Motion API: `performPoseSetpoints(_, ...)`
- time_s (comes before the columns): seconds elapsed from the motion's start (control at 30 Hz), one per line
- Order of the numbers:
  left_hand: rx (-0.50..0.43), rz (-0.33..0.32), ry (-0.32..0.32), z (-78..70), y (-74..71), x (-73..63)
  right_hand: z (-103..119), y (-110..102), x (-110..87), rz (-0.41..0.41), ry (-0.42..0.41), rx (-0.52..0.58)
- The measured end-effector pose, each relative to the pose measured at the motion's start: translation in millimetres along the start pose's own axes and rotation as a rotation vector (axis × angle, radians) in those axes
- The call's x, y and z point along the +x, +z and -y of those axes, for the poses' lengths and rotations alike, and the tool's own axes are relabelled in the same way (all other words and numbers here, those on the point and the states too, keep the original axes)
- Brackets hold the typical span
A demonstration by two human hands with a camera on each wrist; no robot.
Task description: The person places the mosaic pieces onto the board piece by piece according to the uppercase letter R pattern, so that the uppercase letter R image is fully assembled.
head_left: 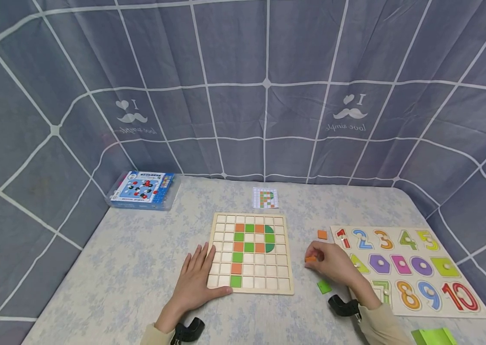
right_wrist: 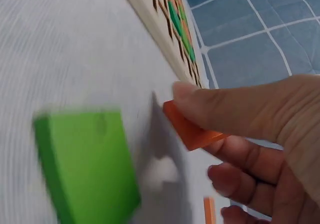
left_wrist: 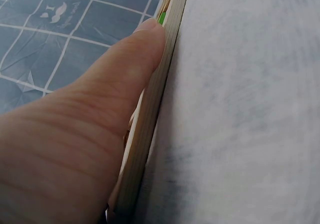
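My right hand [head_left: 332, 262] pinches an orange square tile [right_wrist: 189, 129] between thumb and fingers, to the right of the wooden grid board [head_left: 289, 268]. A green square tile [head_left: 324, 287] lies on the table just below that hand, and another orange tile [head_left: 322, 234] lies above it. With fingers spread, my left hand [head_left: 195, 282] rests at the board's lower left corner, its thumb along the front edge. Orange and green tiles sit in the board's cells, forming a column on the left and a loop at the upper right, with two rounded green pieces [head_left: 270, 247] at the loop's corners.
A small pattern card [head_left: 265, 198] lies behind the board. To the right is a number and shape puzzle board [head_left: 430, 314], partly under the right forearm. A bright green box [head_left: 434, 337] stands at the front right, and a blue-labelled plastic case [head_left: 141, 189] at the back left.
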State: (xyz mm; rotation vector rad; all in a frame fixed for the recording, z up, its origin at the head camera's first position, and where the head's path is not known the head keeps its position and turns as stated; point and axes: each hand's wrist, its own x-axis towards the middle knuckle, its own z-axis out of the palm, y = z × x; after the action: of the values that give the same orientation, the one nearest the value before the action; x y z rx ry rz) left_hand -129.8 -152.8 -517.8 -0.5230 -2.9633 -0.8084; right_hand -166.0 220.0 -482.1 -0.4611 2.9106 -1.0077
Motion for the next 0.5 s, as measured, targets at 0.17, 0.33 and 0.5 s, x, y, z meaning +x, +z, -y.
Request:
performPoseSetpoints(0.17,-0.004,0.002,-0.002,-0.8,-1.3,-0.2,18.6,9.6,10.3,-0.031,0.007,0.073)
performPoseSetpoints(0.33,0.0,0.001,-0.002,-1.5,-1.7,-0.3,42.3,26.1,22.5,-0.027,-0.011,0.118)
performPoseSetpoints(0.5,0.002,0.001,-0.002,-2.2,-1.4,-0.6,59.3,46.8,33.7,-0.027,-0.086,0.151)
